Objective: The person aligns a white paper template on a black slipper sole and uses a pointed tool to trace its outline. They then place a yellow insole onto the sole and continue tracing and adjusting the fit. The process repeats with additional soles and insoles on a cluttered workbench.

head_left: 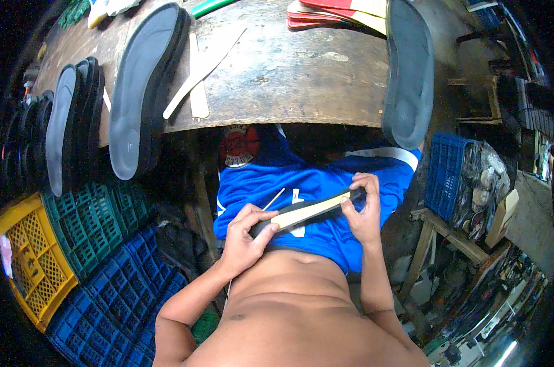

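Observation:
Held across my lap between both hands is a narrow black shoe sole (307,203), tilted so that its right end is higher. Along it lies a pale yellow strip (310,211). My left hand (247,235) is closed on the left end, thumb on the near side. A thin pale stick (274,199) juts up beside its fingers; whether the hand grips it too, I cannot tell. My right hand (363,211) pinches the right end, with the thumb by the strip's tip and the fingers over the far edge.
On the wooden table (277,79) ahead lie two pale strips (198,92), red and yellow cut pieces (335,15) and a green object (209,6). Stacked black soles (133,92) overhang its left edge, another sole (408,79) its right. Crates (109,293) stand left; a blue crate (451,174) right.

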Demonstrator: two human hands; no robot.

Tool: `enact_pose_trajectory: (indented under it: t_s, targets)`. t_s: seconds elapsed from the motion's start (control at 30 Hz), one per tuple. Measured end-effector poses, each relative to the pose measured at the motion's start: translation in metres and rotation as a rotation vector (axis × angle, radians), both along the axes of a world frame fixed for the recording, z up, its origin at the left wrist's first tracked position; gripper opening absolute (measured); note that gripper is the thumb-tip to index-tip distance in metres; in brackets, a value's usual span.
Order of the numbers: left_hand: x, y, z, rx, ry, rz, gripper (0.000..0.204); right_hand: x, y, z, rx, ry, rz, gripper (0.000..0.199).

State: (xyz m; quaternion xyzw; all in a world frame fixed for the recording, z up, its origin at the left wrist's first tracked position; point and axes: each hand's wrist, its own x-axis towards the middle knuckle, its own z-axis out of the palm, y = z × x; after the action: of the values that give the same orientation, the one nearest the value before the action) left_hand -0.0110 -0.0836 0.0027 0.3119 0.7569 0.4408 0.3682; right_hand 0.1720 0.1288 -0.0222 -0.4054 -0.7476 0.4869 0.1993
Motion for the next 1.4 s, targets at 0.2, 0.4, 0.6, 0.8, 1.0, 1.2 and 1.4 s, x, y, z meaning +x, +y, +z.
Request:
enact_pose_trajectory:
  t_s: [0.2,0.4,0.6,0.8,1.0,1.2,1.4]
  targets:
    - [0.002,0.002,0.001,-0.013,-0.029,-0.017,0.021,-0.027,0.006,0.047,0.425,-0.189,0.552,0.036]
    - [-0.011,-0.002,-0.001,-0.003,-0.152,-0.004,0.035,-0.061,-0.027,0.039,0.125,-0.147,0.796,0.020]
    - [-0.040,-0.018,0.014,0.167,-0.220,0.167,0.055,-0.061,-0.029,0.038,0.140,-0.116,0.745,0.017]
    - [-0.030,-0.025,0.017,0.300,0.039,-0.023,0.050,-0.061,-0.030,0.036,0.143,-0.109,0.743,0.019]
    - [-0.008,-0.016,0.009,0.362,-0.271,0.242,0.031,-0.059,-0.028,0.033,0.115,-0.083,0.740,0.020]
    - [-0.003,-0.018,0.014,0.237,0.089,0.061,0.003,-0.061,-0.026,0.036,0.100,-0.111,0.751,0.018]
    - [-0.002,-0.011,0.010,0.190,0.283,0.005,0.012,-0.062,-0.024,0.035,0.123,-0.102,0.758,0.018]
